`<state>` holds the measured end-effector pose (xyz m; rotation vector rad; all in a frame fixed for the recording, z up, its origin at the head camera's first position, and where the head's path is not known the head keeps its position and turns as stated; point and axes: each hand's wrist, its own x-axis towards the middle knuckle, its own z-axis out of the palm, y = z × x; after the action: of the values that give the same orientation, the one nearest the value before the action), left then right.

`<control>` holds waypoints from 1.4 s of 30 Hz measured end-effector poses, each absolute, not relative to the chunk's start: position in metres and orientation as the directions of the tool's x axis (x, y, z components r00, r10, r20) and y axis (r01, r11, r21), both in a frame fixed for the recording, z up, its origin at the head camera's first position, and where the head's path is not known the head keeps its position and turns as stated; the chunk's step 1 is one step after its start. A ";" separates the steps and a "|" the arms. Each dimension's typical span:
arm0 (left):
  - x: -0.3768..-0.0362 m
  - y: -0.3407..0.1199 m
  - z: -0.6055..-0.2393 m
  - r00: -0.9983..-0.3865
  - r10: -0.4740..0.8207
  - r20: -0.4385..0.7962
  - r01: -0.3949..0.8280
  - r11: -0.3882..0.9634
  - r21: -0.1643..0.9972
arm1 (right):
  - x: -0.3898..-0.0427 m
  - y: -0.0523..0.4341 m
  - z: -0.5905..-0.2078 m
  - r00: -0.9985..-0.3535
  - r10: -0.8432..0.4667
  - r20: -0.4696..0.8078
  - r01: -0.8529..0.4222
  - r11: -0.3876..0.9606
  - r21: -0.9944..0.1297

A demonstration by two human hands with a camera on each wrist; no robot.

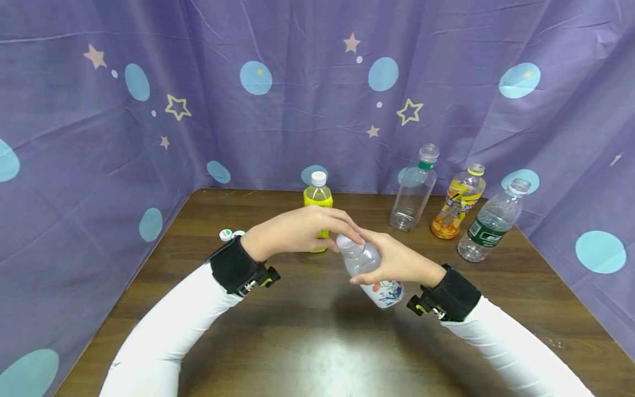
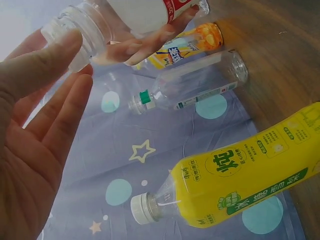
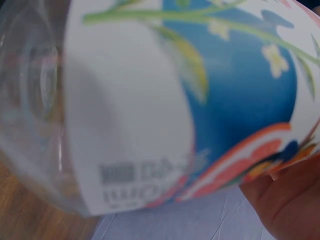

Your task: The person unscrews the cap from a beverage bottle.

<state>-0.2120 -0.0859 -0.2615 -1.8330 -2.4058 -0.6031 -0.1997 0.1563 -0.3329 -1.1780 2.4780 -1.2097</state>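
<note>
Flowered bottle point(image 3: 155, 105): tilted over the bench point(image 1: 283, 331).
Right hand point(image 1: 394, 256): grips it; a slack hold could let it spin.
Left hand point(image 1: 307, 229): pinches its neck end.
Yellow bottle point(image 2: 245, 175): just behind; a wide left swing could topple it.

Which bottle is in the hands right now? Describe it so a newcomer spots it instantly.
Start at the wooden table before the purple curtain. Above its middle, the left hand and right hand meet on one tilted bottle. Its white label with red and blue pictures sets it apart from the yellow bottle behind and the three bottles at back right.
</note>
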 end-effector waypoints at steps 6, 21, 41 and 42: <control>-0.211 -0.083 -0.263 -0.352 0.899 0.261 0.924 0.289 0.251 | -0.200 0.156 -0.336 -0.672 -0.722 0.166 -0.550 0.337 -0.764; -0.213 -0.090 -0.262 -0.285 0.915 0.285 0.930 0.192 0.312 | -0.198 0.154 -0.331 -0.665 -0.715 0.216 -0.620 0.367 -0.694; -0.215 -0.088 -0.261 -0.292 0.908 0.299 0.930 0.197 0.311 | -0.199 0.156 -0.332 -0.669 -0.707 0.229 -0.631 0.378 -0.677; -0.215 -0.088 -0.261 -0.286 0.910 0.300 0.931 0.189 0.313 | -0.199 0.156 -0.332 -0.670 -0.706 0.230 -0.631 0.377 -0.678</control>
<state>-0.2153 -0.0885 -0.2614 -1.8485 -2.3866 -0.6847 -0.1991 0.1558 -0.3315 -1.2291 2.5245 -1.1748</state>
